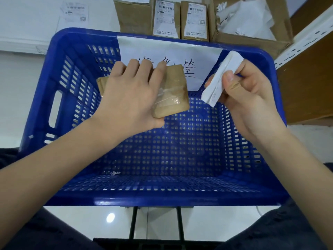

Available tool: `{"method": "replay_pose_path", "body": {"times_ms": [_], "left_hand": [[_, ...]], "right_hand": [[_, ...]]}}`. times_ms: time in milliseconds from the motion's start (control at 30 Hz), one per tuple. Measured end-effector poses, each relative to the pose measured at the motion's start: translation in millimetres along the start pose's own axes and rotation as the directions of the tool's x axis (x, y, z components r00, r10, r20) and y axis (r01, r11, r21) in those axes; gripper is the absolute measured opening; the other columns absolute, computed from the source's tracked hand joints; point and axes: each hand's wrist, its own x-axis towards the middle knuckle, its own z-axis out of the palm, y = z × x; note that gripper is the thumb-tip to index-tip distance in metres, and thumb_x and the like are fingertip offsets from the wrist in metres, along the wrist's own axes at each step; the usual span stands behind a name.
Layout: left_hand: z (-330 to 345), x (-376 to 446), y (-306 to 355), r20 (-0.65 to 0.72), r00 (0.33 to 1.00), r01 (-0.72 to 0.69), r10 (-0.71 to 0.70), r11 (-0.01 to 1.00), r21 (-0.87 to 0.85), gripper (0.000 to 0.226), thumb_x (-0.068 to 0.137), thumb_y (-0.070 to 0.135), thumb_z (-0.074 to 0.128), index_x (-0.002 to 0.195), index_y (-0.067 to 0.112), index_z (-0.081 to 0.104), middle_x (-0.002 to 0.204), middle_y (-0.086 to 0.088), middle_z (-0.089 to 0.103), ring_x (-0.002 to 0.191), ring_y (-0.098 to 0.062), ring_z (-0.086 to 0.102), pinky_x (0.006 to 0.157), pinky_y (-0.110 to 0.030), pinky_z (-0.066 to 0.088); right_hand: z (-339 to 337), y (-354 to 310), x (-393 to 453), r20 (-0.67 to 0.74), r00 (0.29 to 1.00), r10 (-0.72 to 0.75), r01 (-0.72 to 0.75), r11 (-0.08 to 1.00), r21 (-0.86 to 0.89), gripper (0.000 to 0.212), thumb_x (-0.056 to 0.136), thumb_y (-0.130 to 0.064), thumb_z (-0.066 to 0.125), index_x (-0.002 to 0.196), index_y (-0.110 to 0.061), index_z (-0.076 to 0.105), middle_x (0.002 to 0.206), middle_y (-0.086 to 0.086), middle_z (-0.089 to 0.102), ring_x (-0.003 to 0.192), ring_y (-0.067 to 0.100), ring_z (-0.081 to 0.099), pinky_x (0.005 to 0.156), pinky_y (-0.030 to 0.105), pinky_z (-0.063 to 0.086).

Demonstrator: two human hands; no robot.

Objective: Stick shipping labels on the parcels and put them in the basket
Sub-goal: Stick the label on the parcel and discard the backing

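Parcel: small brown box, taped, held at frame centre above the basket. My left hand grips it from above, fingers curled over the far edge, thumb under the near edge. Its long axis runs from centre left down toward centre right, slightly tilted. No label shows on the faces I can see.

White folded paper, likely label or backing: pinched in my right hand, thumb on top, fingers behind, just right of the parcel and apart from it. The strip slants from upper right to lower left, its lower end pointing at the parcel's right edge.

Judgement: the right hand is nearer the paper's work; the parcel's free face lies left of it, with open air between them. The left hand covers much of the top face, so it may crowd the sticking area.

Around: basket floor below holds no parcels that I can see; a handwritten sheet hangs on its far wall. Labelled boxes stand at upper centre; an open carton of paper scraps at upper right; loose labels at upper left.
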Motion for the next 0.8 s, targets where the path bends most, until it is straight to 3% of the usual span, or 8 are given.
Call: {"method": "replay_pose_path", "body": {"times_ms": [200, 267, 367, 467, 600, 800], "left_hand": [[1, -3, 13, -0.031, 0.997, -0.065, 0.064, 0.997, -0.036, 0.102, 0.05, 0.055, 0.076, 0.13, -0.003, 0.05, 0.1, -0.02, 0.06, 0.083, -0.035, 0.057, 0.071, -0.041, 0.041], [1, -5, 13, -0.033, 0.997, -0.07, 0.069, 0.997, -0.033, 0.101, 0.052, 0.055, 0.075, 0.13, -0.002, 0.05, 0.1, -0.02, 0.06, 0.083, -0.035, 0.057, 0.071, -0.041, 0.041], [0, -6, 14, -0.021, 0.997, -0.071, 0.071, 0.997, -0.022, 0.099, 0.051, 0.053, 0.075, 0.13, -0.002, 0.051, 0.099, -0.019, 0.06, 0.083, -0.035, 0.057, 0.071, -0.04, 0.041], [-1, -5, 14, -0.023, 0.997, -0.075, 0.075, 0.997, -0.011, 0.1, 0.05, 0.053, 0.075, 0.129, -0.002, 0.051, 0.098, -0.019, 0.06, 0.082, -0.035, 0.058, 0.071, -0.04, 0.042], [-1, -6, 16, -0.023, 0.997, -0.08, 0.08, 0.997, -0.011, 0.1, 0.049, 0.053, 0.075, 0.13, -0.001, 0.051, 0.099, -0.018, 0.06, 0.084, -0.035, 0.058, 0.071, -0.041, 0.041], [-3, -6, 15, -0.026, 0.997, -0.067, 0.066, 0.997, -0.039, 0.101, 0.049, 0.052, 0.075, 0.131, -0.001, 0.05, 0.1, -0.019, 0.06, 0.085, -0.036, 0.058, 0.071, -0.042, 0.041]], "right_hand": [[12, 11, -5, 0.111, 0.993, 0.048, -0.029, 0.986, -0.163, 0.009, 0.085, -0.005, 0.057, 0.093, -0.01, 0.06, 0.079, -0.008, 0.068, 0.075, 0.004, 0.064, 0.07, 0.02, 0.052], [16, 15, -7, 0.13, 0.989, 0.069, -0.037, 0.971, -0.235, 0.01, 0.084, -0.007, 0.062, 0.093, -0.012, 0.063, 0.082, -0.001, 0.068, 0.076, 0.007, 0.064, 0.073, 0.021, 0.052], [17, 18, -8, 0.148, 0.985, 0.086, -0.038, 0.952, -0.304, 0.018, 0.087, -0.005, 0.064, 0.1, -0.017, 0.063, 0.078, -0.008, 0.069, 0.076, 0.008, 0.064, 0.076, 0.023, 0.052], [18, 16, -9, 0.123, 0.99, 0.072, -0.026, 0.938, -0.346, 0.023, 0.088, -0.002, 0.064, 0.102, -0.02, 0.063, 0.081, -0.007, 0.067, 0.074, 0.01, 0.061, 0.074, 0.027, 0.052], [22, 14, -10, 0.046, 0.997, 0.057, -0.033, 0.912, -0.408, 0.023, 0.085, -0.003, 0.069, 0.094, -0.024, 0.064, 0.083, 0.006, 0.066, 0.065, 0.015, 0.058, 0.065, 0.034, 0.051], [20, 18, -9, -0.091, 0.996, 0.012, -0.057, 0.857, -0.511, 0.016, 0.08, -0.012, 0.076, 0.082, -0.022, 0.064, 0.067, -0.013, 0.061, 0.061, 0.004, 0.057, 0.059, 0.022, 0.049]]}}
